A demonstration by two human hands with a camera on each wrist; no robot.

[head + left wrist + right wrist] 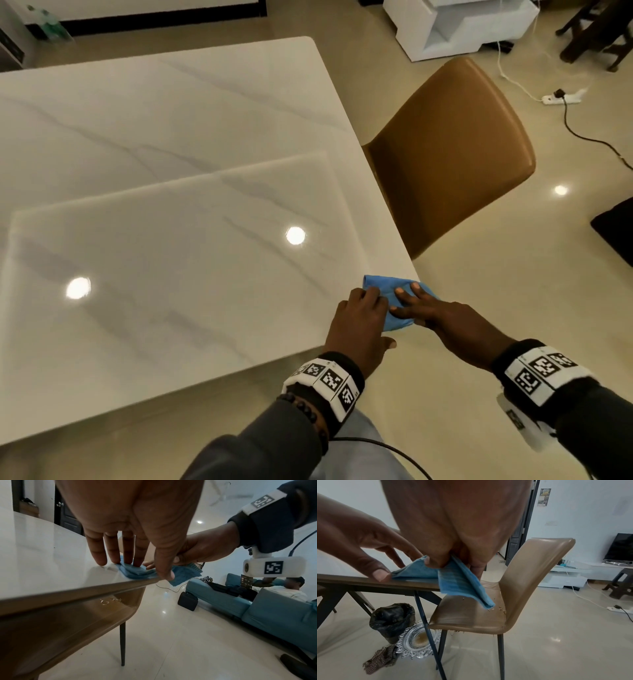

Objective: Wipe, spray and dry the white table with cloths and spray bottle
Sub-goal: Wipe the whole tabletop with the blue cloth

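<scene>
A folded blue cloth [390, 286] lies on the near right corner of the white marble table [171, 171], with part of it hanging past the edge. My left hand [363, 308] presses the cloth [135, 573] down with straight fingers, its thumb at the table edge. My right hand [421, 305] pinches the overhanging part of the cloth [460, 582] between thumb and fingers, just off the corner. No spray bottle is in view.
A brown chair [452, 147] stands against the table's right side, crumbs on its seat [471, 608]. Under the table are a black-lined bin [392, 619], a silver tray [418, 642] and a checked cloth [380, 658]. A power strip [561, 99] lies on the floor.
</scene>
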